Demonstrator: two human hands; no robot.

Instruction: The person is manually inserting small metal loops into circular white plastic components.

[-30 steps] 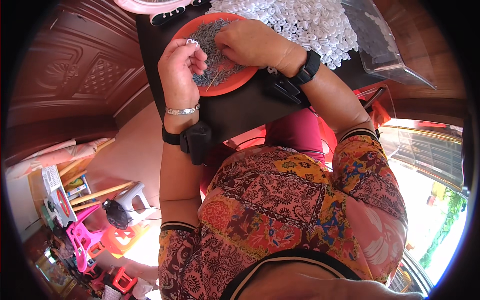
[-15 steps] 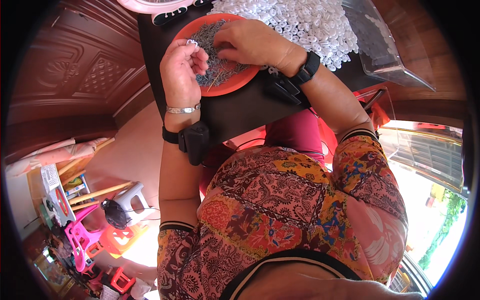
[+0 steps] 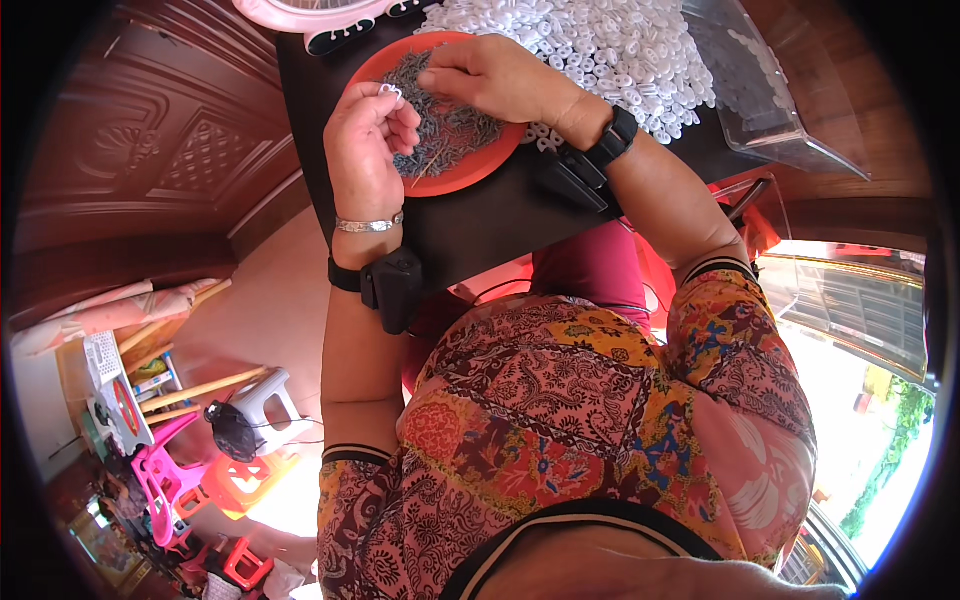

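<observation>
One small white looped piece [image 3: 391, 92] is clamped at the fingertips of the left hand [image 3: 364, 140], above the left edge of a round orange-red dish [image 3: 450, 184]; the other fingers of that hand curl loosely toward the palm. The dish holds a heap of thin grey pieces [image 3: 440, 145], too small to make out singly. The right hand [image 3: 500, 85] reaches over the dish from its right side, thumb and forefinger down close to the grey heap; whether those fingertips grip anything, I cannot tell. Just beyond the dish, to the right, spreads a big pile of white pieces [image 3: 620, 60], many showing holes. Beside that pile stands a clear plastic box [image 3: 765, 120], and near the dish's far left side sits a pink and white object [image 3: 320, 15] with black parts. All of these are on or about a dark surface [image 3: 470, 230]. A silvery bracelet [image 3: 370, 224] and a black strapped device [image 3: 394, 288] circle the left forearm; a black band [image 3: 612, 142] circles the right wrist. Farther off, at lower left, are a grey stool [image 3: 272, 412], an orange stool [image 3: 243, 482] and a bright pink chair [image 3: 160, 480].
</observation>
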